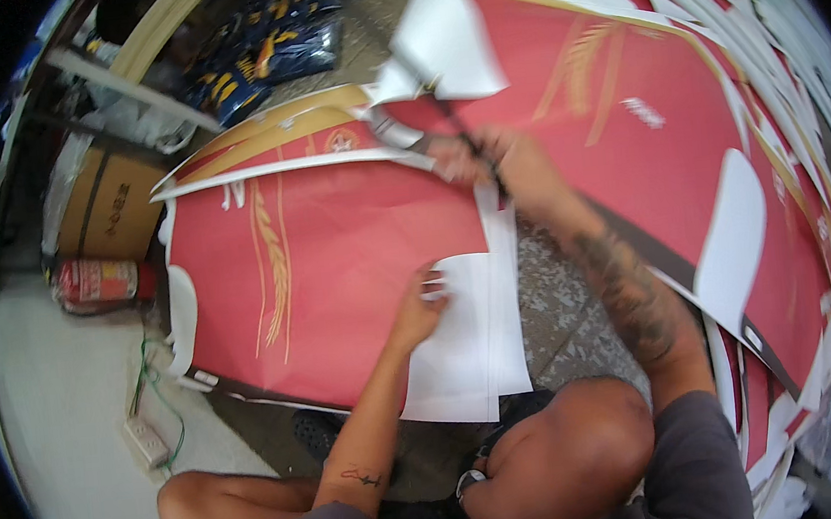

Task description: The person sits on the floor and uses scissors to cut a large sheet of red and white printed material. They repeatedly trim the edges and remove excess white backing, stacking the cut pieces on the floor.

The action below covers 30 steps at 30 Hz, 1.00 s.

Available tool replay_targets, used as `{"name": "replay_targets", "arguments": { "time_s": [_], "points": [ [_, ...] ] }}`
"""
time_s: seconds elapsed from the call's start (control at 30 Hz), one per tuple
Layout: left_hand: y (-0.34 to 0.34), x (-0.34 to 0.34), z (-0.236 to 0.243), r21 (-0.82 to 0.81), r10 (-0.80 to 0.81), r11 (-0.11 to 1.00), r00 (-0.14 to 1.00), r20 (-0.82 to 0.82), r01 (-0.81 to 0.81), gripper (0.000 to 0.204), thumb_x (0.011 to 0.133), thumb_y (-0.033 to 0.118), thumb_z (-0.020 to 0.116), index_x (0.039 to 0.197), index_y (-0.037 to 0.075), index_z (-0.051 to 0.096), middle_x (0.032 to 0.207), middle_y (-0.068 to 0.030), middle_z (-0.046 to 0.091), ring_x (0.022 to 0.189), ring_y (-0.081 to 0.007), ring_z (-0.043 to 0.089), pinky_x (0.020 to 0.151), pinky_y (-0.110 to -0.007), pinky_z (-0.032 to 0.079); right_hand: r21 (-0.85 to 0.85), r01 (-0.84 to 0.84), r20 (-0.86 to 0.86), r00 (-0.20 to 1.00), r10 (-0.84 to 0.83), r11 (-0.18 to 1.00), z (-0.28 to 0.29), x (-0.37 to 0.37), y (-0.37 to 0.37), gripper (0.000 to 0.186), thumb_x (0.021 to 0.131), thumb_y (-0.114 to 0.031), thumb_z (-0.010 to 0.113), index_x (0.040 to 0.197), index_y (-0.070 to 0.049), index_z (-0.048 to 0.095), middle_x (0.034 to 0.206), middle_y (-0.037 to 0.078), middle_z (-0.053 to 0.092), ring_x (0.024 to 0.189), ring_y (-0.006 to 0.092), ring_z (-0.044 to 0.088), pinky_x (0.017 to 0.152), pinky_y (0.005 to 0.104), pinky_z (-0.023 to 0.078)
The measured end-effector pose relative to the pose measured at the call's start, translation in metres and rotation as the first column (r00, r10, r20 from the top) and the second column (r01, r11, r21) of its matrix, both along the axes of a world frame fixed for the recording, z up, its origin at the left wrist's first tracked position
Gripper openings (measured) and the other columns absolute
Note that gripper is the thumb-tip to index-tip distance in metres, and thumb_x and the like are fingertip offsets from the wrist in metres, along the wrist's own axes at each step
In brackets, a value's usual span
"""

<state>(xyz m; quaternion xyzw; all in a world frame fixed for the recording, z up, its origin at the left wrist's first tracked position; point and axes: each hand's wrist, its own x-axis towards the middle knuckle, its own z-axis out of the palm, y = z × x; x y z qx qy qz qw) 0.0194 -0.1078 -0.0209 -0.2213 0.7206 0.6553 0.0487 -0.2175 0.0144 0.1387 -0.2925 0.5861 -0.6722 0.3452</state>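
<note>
Red printed sheets with gold wheat designs lie in front of me, some edged in white and brown. My left hand has its fingers curled on the edge of a white sheet at the lower right of the nearer red piece. Farther forward, my right hand grips a long dark tool, apparently scissors, blurred by motion. A white piece stands out near the tool's far end. Another white curved strip rests on the red pile to the right.
A red fire extinguisher, a cardboard box and a power strip with wires sit at the left. Dark printed packages lie at the back under a wooden-railed rack. More stacked sheets spread along the right.
</note>
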Motion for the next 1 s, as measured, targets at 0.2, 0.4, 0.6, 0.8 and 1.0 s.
{"name": "replay_targets", "arguments": {
  "time_s": [0.2, 0.4, 0.6, 0.8, 1.0],
  "points": [
    [0.093, -0.067, -0.006, 0.751, 0.098, 0.646, 0.990, 0.098, -0.138, 0.068, 0.088, 0.026, 0.068, 0.142, 0.016, 0.028, 0.132, -0.0041, 0.048, 0.118, -0.0211, 0.048, 0.093, -0.042, 0.043, 0.405, 0.150, 0.050, 0.981, -0.186, 0.902, -0.027, 0.124, 0.161, 0.020, 0.073, -0.003, 0.076, 0.086, 0.000, 0.061, 0.075, 0.002, 0.061, 0.073, 0.0074, 0.057, 0.065, 0.0267, 0.048],
    [0.034, -0.090, -0.029, 0.649, 0.570, 0.472, 0.768, 0.291, -0.597, 0.038, 0.092, 0.024, 0.063, 0.121, 0.003, 0.051, 0.119, -0.0092, 0.058, 0.105, -0.0216, 0.059, 0.089, -0.038, 0.051, 0.584, 0.397, 0.323, 0.687, -0.651, 0.708, -0.046, 0.317, 0.273, 0.019, 0.091, -0.018, 0.061, 0.099, -0.001, 0.057, 0.080, 0.003, 0.060, 0.081, 0.0107, 0.060, 0.065, 0.0246, 0.047],
    [0.080, -0.047, -0.044, 0.748, 0.113, 0.567, 0.932, 0.345, -0.346, 0.038, 0.094, 0.024, 0.060, 0.123, 0.003, 0.050, 0.118, -0.0109, 0.059, 0.109, -0.0261, 0.059, 0.090, -0.040, 0.053, 0.655, 0.512, 0.349, 0.448, -0.823, 0.556, -0.066, 0.408, 0.282, 0.027, 0.093, -0.024, 0.057, 0.105, -0.001, 0.056, 0.087, 0.005, 0.059, 0.085, 0.0121, 0.059, 0.069, 0.0260, 0.047],
    [0.164, -0.046, -0.046, 0.604, -0.064, 0.736, 0.857, 0.512, -0.306, 0.026, 0.091, 0.023, 0.065, 0.098, 0.001, 0.055, 0.085, -0.0119, 0.062, 0.062, -0.0165, 0.062, 0.039, -0.022, 0.036, 0.641, 0.521, 0.378, 0.424, -0.823, 0.563, -0.089, 0.407, 0.272, 0.035, 0.094, -0.031, 0.054, 0.110, 0.000, 0.054, 0.094, 0.006, 0.059, 0.090, 0.0134, 0.058, 0.073, 0.0273, 0.047],
    [0.187, -0.055, -0.028, 0.670, -0.048, 0.638, 0.848, 0.527, -0.380, 0.027, 0.082, 0.022, 0.074, 0.093, 0.004, 0.056, 0.071, -0.0045, 0.057, 0.047, -0.0117, 0.051, 0.036, -0.022, 0.031, 0.590, 0.523, 0.474, 0.392, -0.788, 0.615, -0.118, 0.378, 0.252, 0.043, 0.096, -0.037, 0.050, 0.116, 0.001, 0.052, 0.101, 0.007, 0.058, 0.094, 0.0148, 0.058, 0.078, 0.0286, 0.047]
  ]
}}
